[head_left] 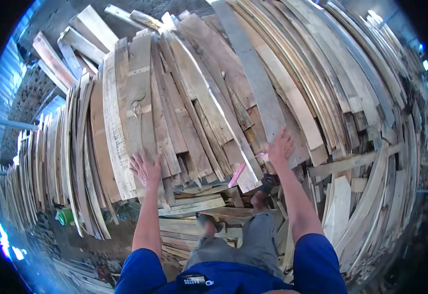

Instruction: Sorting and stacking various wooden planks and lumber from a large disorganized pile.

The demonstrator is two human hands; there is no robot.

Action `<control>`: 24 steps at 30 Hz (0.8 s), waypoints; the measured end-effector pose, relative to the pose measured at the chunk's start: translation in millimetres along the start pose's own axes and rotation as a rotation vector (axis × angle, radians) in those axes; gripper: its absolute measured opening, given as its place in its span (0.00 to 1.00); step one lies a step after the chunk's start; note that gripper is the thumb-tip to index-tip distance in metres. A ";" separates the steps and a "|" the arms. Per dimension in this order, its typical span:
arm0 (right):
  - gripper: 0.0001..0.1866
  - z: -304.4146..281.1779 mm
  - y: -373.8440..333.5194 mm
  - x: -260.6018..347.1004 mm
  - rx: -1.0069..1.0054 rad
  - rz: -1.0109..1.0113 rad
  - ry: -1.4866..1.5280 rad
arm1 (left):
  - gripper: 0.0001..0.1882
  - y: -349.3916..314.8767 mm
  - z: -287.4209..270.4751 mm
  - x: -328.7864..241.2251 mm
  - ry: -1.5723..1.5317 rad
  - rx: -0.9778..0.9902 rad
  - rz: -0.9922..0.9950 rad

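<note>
My left hand lies with fingers spread near the end of a brown board that has a dark knot. Farther right, my right hand rests by the near end of a long grey board, its fingers stretched out and holding nothing visible. A small pink strip sits beside the right hand. Between the hands, a longer pink strip lies on the end of a pale board. A split board with a bright edge runs away from me between the hands.
Stacked planks extend to the right, and thin upright-looking slats line the left. Loose boards stick out at the far left. Scrap wood lies about my feet. A green object is at the lower left.
</note>
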State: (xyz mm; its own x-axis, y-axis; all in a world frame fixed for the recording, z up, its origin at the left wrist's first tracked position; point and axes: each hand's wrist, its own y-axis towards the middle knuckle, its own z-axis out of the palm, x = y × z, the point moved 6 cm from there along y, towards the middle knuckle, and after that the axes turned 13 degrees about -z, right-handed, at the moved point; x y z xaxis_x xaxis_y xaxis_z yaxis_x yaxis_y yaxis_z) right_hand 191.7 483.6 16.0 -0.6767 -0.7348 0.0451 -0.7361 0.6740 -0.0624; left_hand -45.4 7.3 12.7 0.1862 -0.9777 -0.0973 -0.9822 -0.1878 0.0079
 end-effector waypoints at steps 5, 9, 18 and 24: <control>0.54 -14.5 7.6 -19.6 0.092 -0.175 0.182 | 0.44 6.8 3.1 2.5 -0.002 -0.030 0.001; 0.40 -37.6 -63.7 -3.8 0.604 0.046 1.487 | 0.44 7.8 -1.6 15.3 0.023 -0.025 -0.011; 0.24 -7.0 -266.2 22.7 0.406 0.355 1.608 | 0.42 -13.2 -11.7 -16.1 0.012 0.093 0.073; 0.31 -64.2 -272.5 -39.1 0.206 0.433 1.073 | 0.45 4.3 21.7 1.2 0.183 -0.047 0.069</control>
State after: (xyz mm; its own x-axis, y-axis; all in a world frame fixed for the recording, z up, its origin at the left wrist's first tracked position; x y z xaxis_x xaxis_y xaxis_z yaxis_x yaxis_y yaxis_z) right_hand 417.7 333.5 95.3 -0.6087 0.0594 0.7912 -0.4913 0.7548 -0.4346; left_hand -50.0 7.4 -9.0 0.1245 -0.9883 0.0879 -0.9912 -0.1200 0.0551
